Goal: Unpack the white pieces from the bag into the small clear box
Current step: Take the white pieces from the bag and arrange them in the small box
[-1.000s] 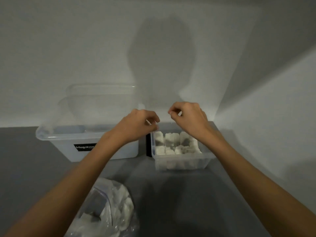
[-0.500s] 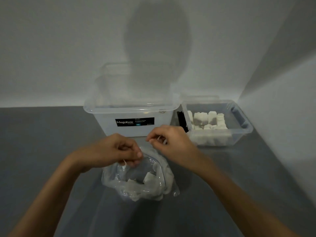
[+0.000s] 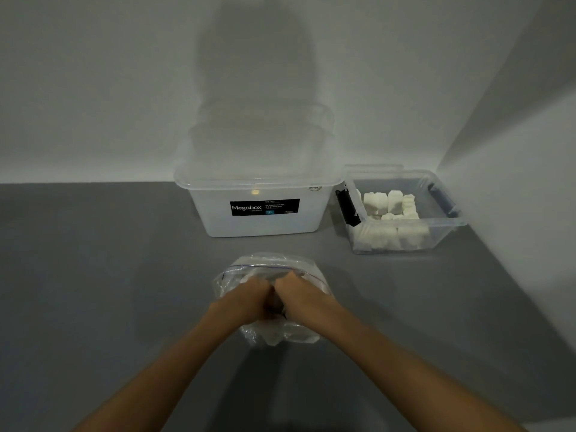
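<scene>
While the left hand (image 3: 246, 296) and right hand (image 3: 297, 294) sit buried in the limp clear zip-top plastic bag (image 3: 271, 263) at six o'clock, whether grasping I cannot tell, its light, probably crushable white blocky pieces (image 3: 274, 338) want gentle side pinches, the small clear plastic box (image 3: 444, 226) waiting at two o'clock.

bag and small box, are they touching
Apart. The head view shows a strip of bare grey table between the bag and the small box.
</scene>
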Demonstrator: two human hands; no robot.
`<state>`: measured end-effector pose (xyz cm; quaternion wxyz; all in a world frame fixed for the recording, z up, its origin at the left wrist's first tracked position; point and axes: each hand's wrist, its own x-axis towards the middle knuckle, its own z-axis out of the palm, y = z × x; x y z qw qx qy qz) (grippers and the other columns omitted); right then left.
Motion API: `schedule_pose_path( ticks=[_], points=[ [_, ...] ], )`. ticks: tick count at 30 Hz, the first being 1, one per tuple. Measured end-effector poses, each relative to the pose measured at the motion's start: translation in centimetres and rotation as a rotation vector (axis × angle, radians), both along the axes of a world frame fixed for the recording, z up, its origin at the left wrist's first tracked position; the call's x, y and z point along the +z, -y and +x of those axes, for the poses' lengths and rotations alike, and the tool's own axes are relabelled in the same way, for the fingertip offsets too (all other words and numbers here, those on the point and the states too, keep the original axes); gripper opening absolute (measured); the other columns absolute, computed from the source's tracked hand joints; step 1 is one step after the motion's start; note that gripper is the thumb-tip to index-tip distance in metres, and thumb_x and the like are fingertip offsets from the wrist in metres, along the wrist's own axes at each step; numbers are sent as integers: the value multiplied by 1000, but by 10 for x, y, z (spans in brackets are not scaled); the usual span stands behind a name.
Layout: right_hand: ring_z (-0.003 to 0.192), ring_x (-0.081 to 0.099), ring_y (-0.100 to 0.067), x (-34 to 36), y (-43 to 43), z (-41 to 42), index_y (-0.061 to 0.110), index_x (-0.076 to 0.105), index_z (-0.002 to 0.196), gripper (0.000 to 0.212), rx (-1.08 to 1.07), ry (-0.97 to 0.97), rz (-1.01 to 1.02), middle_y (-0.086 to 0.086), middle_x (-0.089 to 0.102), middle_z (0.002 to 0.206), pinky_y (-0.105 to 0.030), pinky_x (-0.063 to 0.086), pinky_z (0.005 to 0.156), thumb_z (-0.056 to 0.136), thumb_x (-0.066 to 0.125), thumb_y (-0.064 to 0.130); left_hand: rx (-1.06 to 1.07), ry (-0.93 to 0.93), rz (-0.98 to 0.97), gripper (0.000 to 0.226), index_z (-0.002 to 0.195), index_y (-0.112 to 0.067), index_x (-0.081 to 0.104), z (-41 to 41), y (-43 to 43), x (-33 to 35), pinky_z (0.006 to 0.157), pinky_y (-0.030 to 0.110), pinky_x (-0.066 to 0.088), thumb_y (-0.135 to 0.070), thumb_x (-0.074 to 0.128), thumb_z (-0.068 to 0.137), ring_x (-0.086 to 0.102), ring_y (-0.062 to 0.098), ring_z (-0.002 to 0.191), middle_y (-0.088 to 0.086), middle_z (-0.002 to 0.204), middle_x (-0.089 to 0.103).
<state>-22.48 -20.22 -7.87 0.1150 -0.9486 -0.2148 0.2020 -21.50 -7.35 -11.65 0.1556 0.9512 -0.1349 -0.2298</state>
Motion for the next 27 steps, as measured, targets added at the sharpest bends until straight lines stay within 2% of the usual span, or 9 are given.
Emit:
schedule_pose_path(
  ticks=[4,8,11,13,15,17,20,23,27],
  points=[
    [108,61,-30,-14,-5,5,-2,60,118,26,-15,-45,-174,-19,62,117,-33,46,88,94,51,4,9,32,48,24,104,-10,66,2,-1,-10,88,27,50,-29,57,93,63,19,95,7,103,67],
    [106,62,-29,-23,-7,14,0,62,116,25,-27,-63,-223,-18,63,116,-32,46,85,93,54,7,44,39,106,25,105,-10,65,3,1,-12,91,30,50,-29,53,94,63,20,98,8,108,65],
    [113,58,-29,-20,-12,17,3,58,122,30,-53,-148,-278,-16,59,123,-36,45,94,94,56,14,25,46,118,24,109,-9,63,1,-2,-9,92,31,49,-24,52,95,62,22,102,10,112,64],
    [105,60,-35,-17,-9,13,1,59,116,25,-50,-90,-170,-20,60,118,-43,50,91,93,53,9,10,62,102,22,111,-8,62,-2,-6,-3,91,31,49,-19,51,95,61,24,103,10,112,62],
    [98,59,-39,-9,-2,5,0,57,112,23,-42,-18,-25,-23,58,114,-48,52,86,90,50,2,8,80,34,14,100,-6,63,-3,-11,7,84,27,47,-13,55,90,59,22,94,9,103,62],
    [104,58,-31,6,4,0,5,58,119,30,-27,25,35,-16,59,117,-39,50,90,91,51,2,39,102,-83,3,89,-10,62,-4,-18,23,74,20,42,-11,62,86,53,16,85,6,96,62],
    [94,63,-17,32,16,-8,12,65,115,31,-84,115,278,-6,67,102,-25,51,85,90,50,3,146,140,-299,8,84,-17,61,-12,-34,50,62,12,41,-17,69,83,57,8,76,-3,87,64],
    [80,66,-5,47,32,-15,20,70,100,25,-285,142,577,4,70,85,-17,54,74,90,53,4,297,63,-575,12,88,-11,62,-23,-48,71,57,14,46,-18,71,84,59,5,59,-2,69,66],
    [78,69,-10,51,35,-14,29,69,91,18,-490,18,897,3,72,79,-29,58,72,88,63,13,513,-80,-987,13,89,-9,61,-32,-51,86,52,15,42,-15,71,82,56,6,56,-6,58,63]
  ],
)
